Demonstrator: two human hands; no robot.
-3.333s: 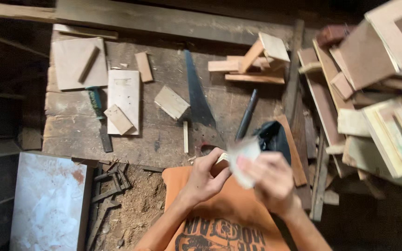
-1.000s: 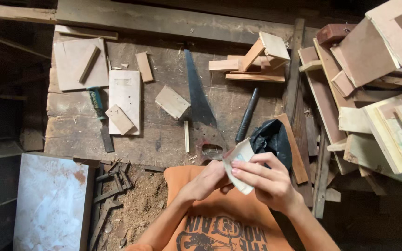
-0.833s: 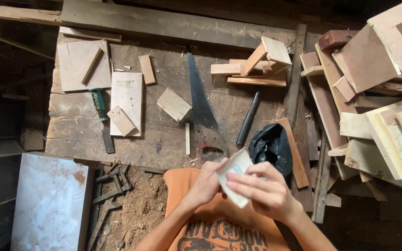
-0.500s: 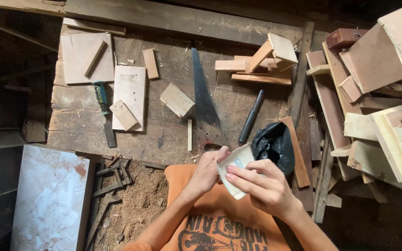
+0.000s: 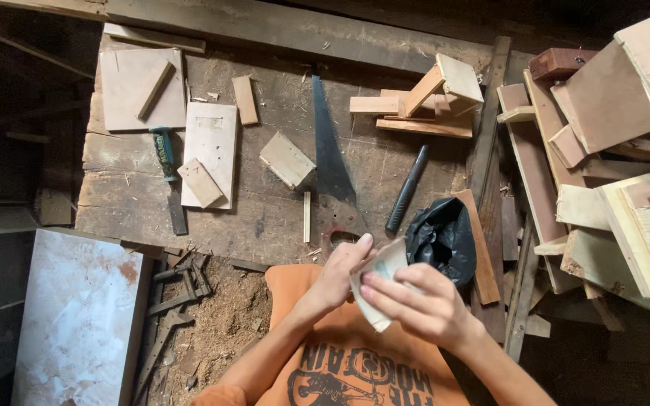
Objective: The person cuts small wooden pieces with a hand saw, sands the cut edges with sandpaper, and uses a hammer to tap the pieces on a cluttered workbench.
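Both of my hands hold a pale, curled sheet of sandpaper (image 5: 379,280) just above my lap, at the near edge of a worn wooden workbench (image 5: 280,180). My left hand (image 5: 340,274) pinches its left side with thumb and fingertips. My right hand (image 5: 415,304) grips its right side with the fingers curled over it. A black plastic bag (image 5: 442,237) lies right behind my right hand. The blade of a hand saw (image 5: 329,169) stretches away from my hands across the bench.
On the bench lie a dark round tool handle (image 5: 407,188), a chisel with a green handle (image 5: 167,162), flat boards (image 5: 211,146) and small wood blocks (image 5: 287,159). Stacked offcuts (image 5: 611,173) fill the right side. A white stained panel (image 5: 77,323) and sawdust (image 5: 227,323) lie lower left.
My hands have kept hold of the sandpaper and shifted it slightly, turning and bending it between them. The view has drifted a little; nothing on the bench has moved.
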